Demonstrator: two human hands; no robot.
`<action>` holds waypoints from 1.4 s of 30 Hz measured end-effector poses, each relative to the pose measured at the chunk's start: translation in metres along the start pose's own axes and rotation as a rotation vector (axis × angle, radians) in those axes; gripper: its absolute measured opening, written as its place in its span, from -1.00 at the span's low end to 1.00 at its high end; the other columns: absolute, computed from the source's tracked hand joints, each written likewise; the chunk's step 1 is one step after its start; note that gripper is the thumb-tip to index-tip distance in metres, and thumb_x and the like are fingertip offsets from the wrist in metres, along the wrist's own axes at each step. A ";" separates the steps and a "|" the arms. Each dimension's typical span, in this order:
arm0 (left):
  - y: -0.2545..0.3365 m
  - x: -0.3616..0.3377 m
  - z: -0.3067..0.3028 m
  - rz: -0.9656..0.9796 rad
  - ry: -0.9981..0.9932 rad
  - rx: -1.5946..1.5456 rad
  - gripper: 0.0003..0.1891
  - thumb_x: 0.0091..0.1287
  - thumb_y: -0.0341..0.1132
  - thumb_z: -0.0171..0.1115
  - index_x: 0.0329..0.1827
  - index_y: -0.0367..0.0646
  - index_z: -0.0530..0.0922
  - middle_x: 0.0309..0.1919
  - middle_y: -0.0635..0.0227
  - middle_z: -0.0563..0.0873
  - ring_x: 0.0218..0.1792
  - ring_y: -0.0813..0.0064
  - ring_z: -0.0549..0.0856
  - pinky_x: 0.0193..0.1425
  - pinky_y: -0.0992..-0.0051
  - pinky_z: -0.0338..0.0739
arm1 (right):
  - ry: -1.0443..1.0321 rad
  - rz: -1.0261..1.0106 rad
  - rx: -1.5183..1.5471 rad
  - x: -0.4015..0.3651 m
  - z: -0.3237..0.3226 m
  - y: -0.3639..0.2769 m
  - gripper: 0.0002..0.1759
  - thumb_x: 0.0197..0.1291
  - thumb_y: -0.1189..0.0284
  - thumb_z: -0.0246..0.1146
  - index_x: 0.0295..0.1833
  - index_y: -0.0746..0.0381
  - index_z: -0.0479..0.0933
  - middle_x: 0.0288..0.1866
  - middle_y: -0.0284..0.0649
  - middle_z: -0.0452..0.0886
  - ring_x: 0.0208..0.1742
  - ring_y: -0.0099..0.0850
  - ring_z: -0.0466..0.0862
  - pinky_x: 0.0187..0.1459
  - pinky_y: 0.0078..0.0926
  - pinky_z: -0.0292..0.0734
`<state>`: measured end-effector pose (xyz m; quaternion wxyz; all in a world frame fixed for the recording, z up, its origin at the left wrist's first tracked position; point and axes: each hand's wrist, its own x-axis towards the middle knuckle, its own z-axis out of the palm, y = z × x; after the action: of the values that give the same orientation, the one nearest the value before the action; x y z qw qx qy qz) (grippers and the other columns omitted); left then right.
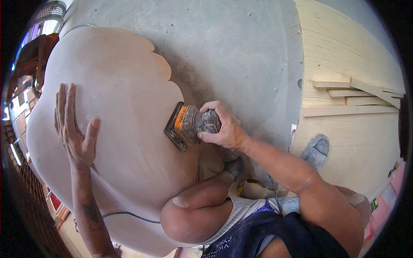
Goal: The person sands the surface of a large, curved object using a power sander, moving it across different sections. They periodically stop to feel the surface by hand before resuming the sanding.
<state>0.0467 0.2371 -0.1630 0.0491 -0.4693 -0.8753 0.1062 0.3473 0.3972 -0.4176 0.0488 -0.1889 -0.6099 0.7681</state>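
Observation:
A large, smooth, pale sculpted form with a scalloped edge fills the left and middle of the view. Lying flat on its surface at the left, my left hand has its fingers stretched out and holds nothing. My right hand grips the dusty, rounded body of an electric sander with an orange band. The sander's dark pad is tilted against the form near its scalloped right edge. Its underside is hidden from me.
Several wooden strips lie on a plywood sheet at the right. A dusty slipper is near the sheet's left edge. A dark cable crosses the form beside my knee. The grey floor is dusty.

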 end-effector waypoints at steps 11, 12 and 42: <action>0.000 0.000 -0.001 0.013 -0.016 0.013 -0.04 0.36 0.46 0.21 0.69 0.01 0.46 0.71 0.05 0.39 0.74 -0.04 0.27 0.80 -0.14 0.01 | -0.023 -0.003 0.034 0.029 -0.013 0.027 -0.28 0.07 0.38 0.64 0.31 0.07 0.44 0.07 -0.35 0.52 0.09 -0.48 0.55 0.19 -0.37 0.55; 0.001 0.001 -0.002 0.010 -0.015 0.003 -0.03 0.36 0.47 0.21 0.69 0.01 0.46 0.71 0.05 0.39 0.75 -0.04 0.27 0.80 -0.15 0.01 | -0.038 0.003 0.057 0.034 -0.015 0.023 -0.28 0.07 0.38 0.64 0.31 0.07 0.44 0.08 -0.34 0.51 0.11 -0.47 0.55 0.22 -0.36 0.54; 0.000 0.001 -0.004 0.048 -0.030 -0.025 -0.04 0.42 0.43 0.19 0.71 -0.08 0.43 0.72 0.02 0.37 0.75 -0.06 0.24 0.80 -0.11 0.03 | 0.017 -0.201 0.058 -0.035 0.023 -0.012 -0.29 -0.02 0.40 0.60 0.27 0.03 0.46 0.13 -0.11 0.51 0.20 -0.05 0.58 0.32 -0.07 0.51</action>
<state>0.0465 0.2382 -0.1594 0.0273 -0.4892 -0.8655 0.1037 0.3697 0.3680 -0.3933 0.1362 -0.1320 -0.6029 0.7749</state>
